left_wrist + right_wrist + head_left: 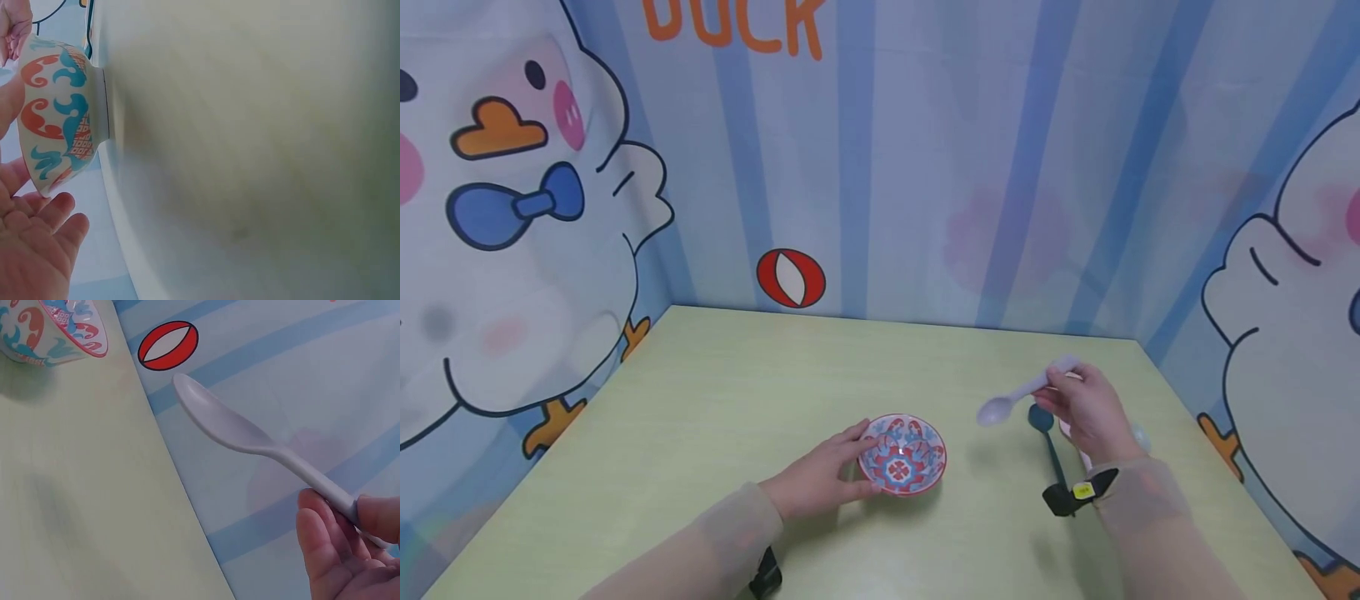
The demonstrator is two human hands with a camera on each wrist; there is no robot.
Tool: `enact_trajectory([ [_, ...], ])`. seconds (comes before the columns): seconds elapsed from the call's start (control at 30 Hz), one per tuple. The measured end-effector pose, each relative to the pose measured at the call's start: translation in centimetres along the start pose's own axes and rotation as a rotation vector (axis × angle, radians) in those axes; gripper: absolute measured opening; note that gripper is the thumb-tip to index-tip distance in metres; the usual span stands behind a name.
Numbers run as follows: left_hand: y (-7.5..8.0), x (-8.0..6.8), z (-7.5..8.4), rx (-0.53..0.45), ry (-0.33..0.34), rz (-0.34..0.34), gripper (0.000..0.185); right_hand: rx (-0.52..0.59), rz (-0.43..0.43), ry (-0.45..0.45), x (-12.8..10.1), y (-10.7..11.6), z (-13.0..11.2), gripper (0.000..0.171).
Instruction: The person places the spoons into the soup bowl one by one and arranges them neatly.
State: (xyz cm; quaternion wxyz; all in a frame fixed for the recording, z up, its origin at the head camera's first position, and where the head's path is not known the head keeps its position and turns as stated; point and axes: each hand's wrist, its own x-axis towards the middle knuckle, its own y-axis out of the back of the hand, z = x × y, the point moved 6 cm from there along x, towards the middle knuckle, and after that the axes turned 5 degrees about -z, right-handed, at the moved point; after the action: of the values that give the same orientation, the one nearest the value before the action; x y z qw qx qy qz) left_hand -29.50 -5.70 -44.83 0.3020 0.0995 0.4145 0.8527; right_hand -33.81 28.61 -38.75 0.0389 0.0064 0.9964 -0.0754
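The left hand [820,479] holds the bowl [901,468] on the desk [715,400]. Farther off, the right hand [1092,408] pinches the lilac spoon [1028,389] — aloft, apart from the bowl. Carrying seems the present step — the next move calls for a firm pinch, a still bowl.

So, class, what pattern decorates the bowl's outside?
The bowl has orange-red and blue scrolls on off-white, clearest in the left wrist view.
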Motion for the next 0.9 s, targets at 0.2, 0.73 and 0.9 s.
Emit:
enact_trajectory([
  [0.2, -0.1, 0.1, -0.2, -0.011, 0.01, -0.001, 0.072, -0.078, 0.092, 0.004, 0.9, -0.5, 0.0, 0.068],
  [0.73, 0.0, 0.8, -0.3, -0.018, 0.011, -0.019, 0.072, -0.199, -0.053, 0.039, 3.3, -5.3, 0.1, 0.063],
  [0.9, -0.2, 1.0, -0.4, -0.008, 0.018, -0.022, 0.072, -0.213, -0.121, 0.034, 3.9, -7.3, 0.8, 0.058],
])
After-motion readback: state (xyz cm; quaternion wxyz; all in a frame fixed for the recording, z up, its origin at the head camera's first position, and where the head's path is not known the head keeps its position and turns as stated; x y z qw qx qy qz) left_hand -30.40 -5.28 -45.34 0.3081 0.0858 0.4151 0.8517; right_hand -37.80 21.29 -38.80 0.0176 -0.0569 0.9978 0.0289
